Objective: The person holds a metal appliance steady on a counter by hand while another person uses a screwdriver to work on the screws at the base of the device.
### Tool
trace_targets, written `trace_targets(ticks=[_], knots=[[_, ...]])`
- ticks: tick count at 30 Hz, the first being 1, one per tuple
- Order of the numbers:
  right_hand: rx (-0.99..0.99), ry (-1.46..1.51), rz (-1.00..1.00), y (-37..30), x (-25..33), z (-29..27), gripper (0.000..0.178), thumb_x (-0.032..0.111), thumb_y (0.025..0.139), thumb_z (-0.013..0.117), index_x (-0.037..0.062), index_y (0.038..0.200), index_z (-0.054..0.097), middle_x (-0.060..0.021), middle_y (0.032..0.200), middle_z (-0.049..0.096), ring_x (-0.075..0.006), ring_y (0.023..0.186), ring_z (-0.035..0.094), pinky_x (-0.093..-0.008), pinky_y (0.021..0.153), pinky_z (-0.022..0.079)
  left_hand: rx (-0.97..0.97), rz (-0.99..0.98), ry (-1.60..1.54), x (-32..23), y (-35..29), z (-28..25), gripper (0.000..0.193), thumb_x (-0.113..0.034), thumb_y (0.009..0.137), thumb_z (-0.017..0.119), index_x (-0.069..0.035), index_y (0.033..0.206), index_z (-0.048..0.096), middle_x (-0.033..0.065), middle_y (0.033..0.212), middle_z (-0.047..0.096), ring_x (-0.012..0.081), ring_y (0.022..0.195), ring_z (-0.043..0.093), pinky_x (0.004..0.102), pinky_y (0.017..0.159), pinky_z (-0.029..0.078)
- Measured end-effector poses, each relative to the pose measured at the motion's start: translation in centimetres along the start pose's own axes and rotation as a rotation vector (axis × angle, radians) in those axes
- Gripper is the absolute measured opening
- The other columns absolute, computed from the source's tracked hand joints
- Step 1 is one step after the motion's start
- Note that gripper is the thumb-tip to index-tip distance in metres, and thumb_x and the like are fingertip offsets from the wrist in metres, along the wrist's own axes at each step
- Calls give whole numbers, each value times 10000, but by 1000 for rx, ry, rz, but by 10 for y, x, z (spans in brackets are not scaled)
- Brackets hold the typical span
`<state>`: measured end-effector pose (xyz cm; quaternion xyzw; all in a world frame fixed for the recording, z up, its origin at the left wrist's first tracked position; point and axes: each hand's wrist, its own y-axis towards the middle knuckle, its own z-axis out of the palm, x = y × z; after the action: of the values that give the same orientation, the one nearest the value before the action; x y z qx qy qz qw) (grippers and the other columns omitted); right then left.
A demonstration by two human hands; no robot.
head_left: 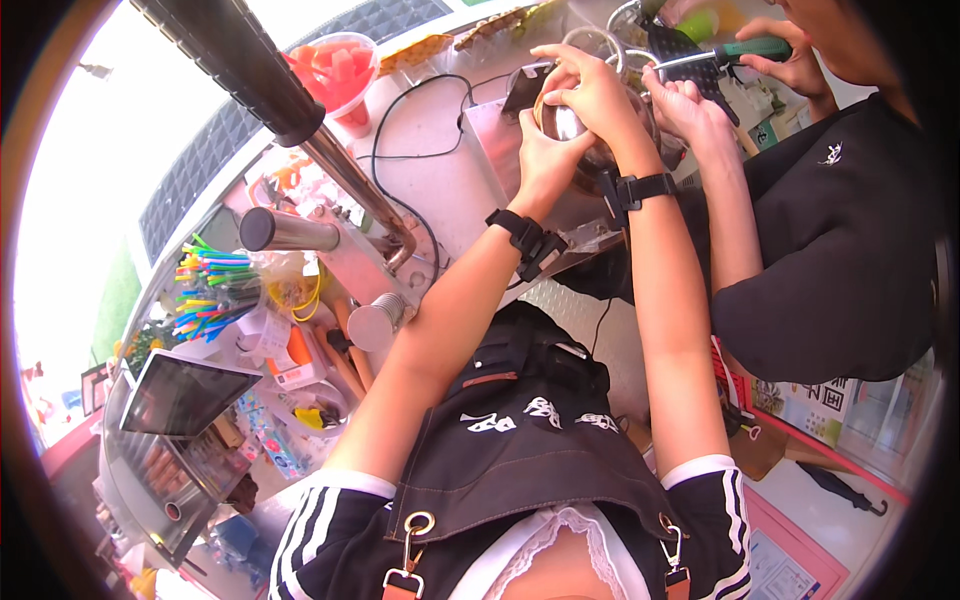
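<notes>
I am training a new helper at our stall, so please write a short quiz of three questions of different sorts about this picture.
1. True or false: both of the wearer's hands, the left hand and the right hand, are on the round shiny metal cup.
2. Which colour is the handle of the screwdriver that the co-worker's hand holds? A red, B green, C yellow.
3. Fill in: the bundle of coloured drinking straws lies to the wearer's ____ side.

Key: 1 true; 2 B; 3 left.
</notes>
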<state>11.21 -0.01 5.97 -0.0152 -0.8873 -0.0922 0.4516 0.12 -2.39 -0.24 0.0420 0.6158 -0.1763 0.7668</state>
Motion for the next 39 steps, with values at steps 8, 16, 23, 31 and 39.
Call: trace_targets(ticks=[8,16,23,31,39], knots=[[-76,-321,-86,5,-7,-2,499,-22,685,773,147,1148,697,4,808,565,-152,784,544,-316,717,487,-1,45,-8,7,5,2,806,-309,654,863,0,1230,391,221,1163,621,292,1079,637,379,917,505],[-129,-576,-93,1,9,10,421,3,737,723,165,1125,699,-38,727,642,-221,818,621,-375,790,479,-3,64,-53,18,12,2,830,-343,661,874,-11,1255,399,195,1182,621,260,1095,627,368,928,497],[-257,-604,-268,-8,2,24,492,16,733,703,162,1200,660,-34,768,666,-253,837,624,-406,886,434,14,68,-122,25,16,3,803,-314,683,869,-11,1262,402,171,1208,609,223,1123,603,339,949,474],[-269,-433,-210,-13,-6,18,497,7,722,717,108,1204,645,-93,903,682,-293,913,630,-404,880,466,39,56,-121,20,13,7,712,-240,730,847,-10,1238,404,152,1208,595,195,1118,587,335,935,479],[-535,-383,-229,-119,39,28,291,20,827,643,35,1118,646,-150,1042,671,-334,1017,613,-455,976,447,45,37,-78,29,14,1,725,-241,713,866,6,1238,430,164,1144,627,235,1033,634,333,882,521]])
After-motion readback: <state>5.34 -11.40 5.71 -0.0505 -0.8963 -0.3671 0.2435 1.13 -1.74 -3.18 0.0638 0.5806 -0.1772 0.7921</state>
